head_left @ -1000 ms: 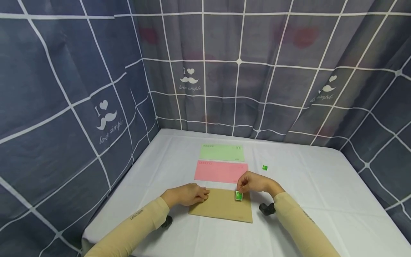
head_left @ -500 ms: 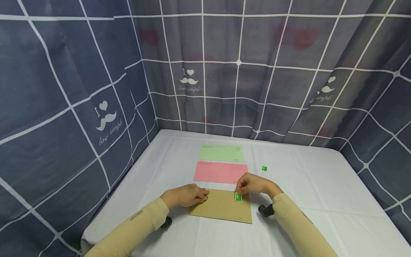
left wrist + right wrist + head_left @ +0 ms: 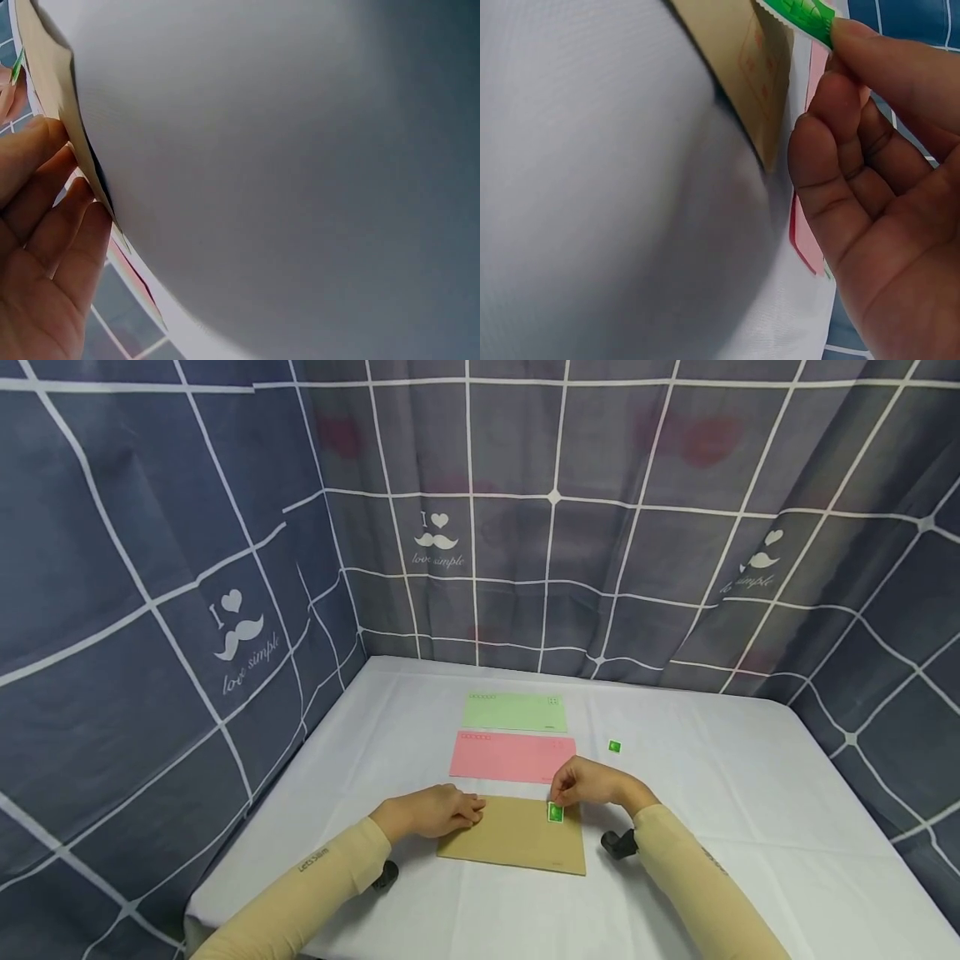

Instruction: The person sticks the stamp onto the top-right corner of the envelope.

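- Head view: right hand [image 3: 592,783] pinches a green stamp [image 3: 555,812] over the brown envelope's [image 3: 512,836] far right corner, near the tabletop's [image 3: 750,793] front edge
- Left hand [image 3: 431,812], grip released, lies flat on the envelope's left edge, seemingly steadying it

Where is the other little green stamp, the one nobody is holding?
In the head view, the loose stamp lies on the white tablecloth, right of the pink envelope and beyond the right hand.

White-clothed table [image 3: 750,793] amid grey-blue grid-patterned curtains [image 3: 150,568].
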